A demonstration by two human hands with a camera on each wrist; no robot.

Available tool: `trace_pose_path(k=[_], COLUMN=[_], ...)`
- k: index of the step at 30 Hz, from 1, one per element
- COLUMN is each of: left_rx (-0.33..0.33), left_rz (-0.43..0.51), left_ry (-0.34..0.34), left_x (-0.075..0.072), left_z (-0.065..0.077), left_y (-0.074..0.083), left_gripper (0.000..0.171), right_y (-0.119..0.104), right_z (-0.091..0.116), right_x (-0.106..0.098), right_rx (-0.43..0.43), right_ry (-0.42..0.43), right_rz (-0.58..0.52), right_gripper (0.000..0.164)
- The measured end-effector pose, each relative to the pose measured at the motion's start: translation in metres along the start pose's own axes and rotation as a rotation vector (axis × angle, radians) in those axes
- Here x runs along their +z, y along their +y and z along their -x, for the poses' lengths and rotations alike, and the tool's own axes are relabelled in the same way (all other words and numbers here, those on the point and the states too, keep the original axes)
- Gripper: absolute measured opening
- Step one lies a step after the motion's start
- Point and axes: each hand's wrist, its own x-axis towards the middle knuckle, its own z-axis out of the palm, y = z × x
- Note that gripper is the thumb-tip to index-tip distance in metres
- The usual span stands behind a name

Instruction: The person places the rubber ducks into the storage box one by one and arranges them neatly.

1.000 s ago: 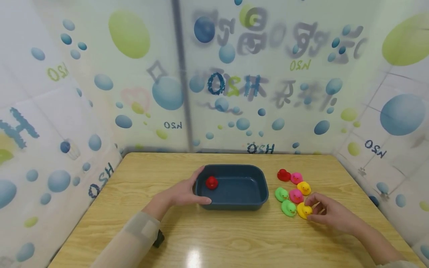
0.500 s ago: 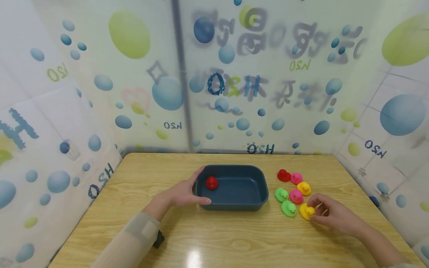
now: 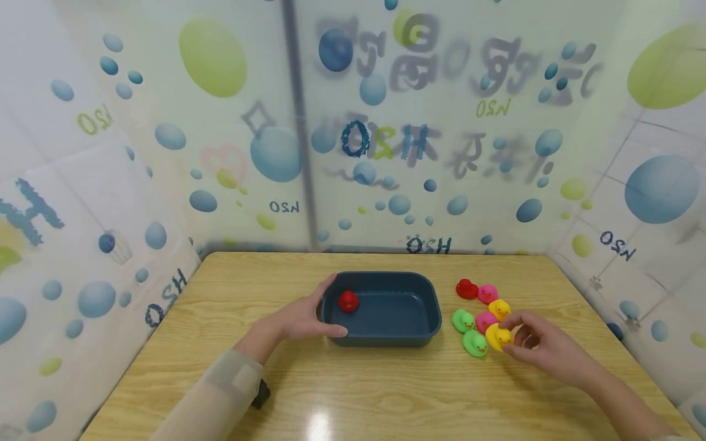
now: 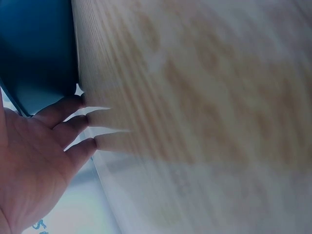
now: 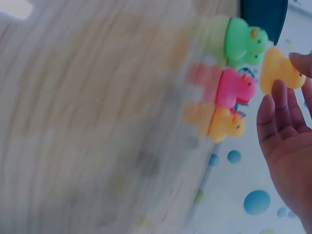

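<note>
In the head view my right hand (image 3: 546, 343) pinches a yellow rubber duck (image 3: 497, 337) between thumb and fingertips. The right wrist view shows this yellow duck (image 5: 278, 70) raised above the table. My left hand (image 3: 300, 315) rests against the left end of a dark blue tub (image 3: 380, 340), its thumb along the front wall and its fingers spread by the back left corner. One red duck (image 3: 348, 301) sits inside, near the left wall. Close to my right hand lie two green ducks (image 3: 475, 343), two pink ducks (image 3: 488, 294), another yellow duck (image 3: 500, 309) and a red duck (image 3: 466, 289).
The wooden table (image 3: 358, 392) reaches back to a patterned curtain (image 3: 364, 184), with more of it along both sides. A small black object (image 3: 261, 394) lies beside my left sleeve (image 3: 212, 398). The tub stands left of the duck cluster.
The pinched yellow duck first shifted slightly right, away from the green one, then rose up and a little left with my right hand. My left hand and the tub stayed put.
</note>
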Motion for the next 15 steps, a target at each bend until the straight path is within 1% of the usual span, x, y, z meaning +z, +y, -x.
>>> trace_pose_path(k=[5,9,13,15], left_rx=[-0.001,-0.003,-0.003,-0.004], left_rz=[0.000,-0.003,-0.008,-0.008], left_ry=[-0.004,-0.003,0.002,0.005], left_x=[0.000,0.000,0.000,0.000], left_z=[0.001,0.001,0.001,0.001], left_y=[0.001,0.001,0.001,0.001], left_gripper=[0.128,0.128,0.128,0.128], right_y=[-0.016,-0.028,-0.039,-0.045], right_z=[-0.008,-0.017,-0.027,-0.032], right_x=[0.009,0.017,0.026,0.030], right_rx=[-0.128,-0.208,-0.212,-0.187], right_ry=[0.100,0.131,0.120,0.106], right_rz=[-0.014,-0.046,-0.065,-0.067], right_gripper=[0.029,0.032,0.033,0.034])
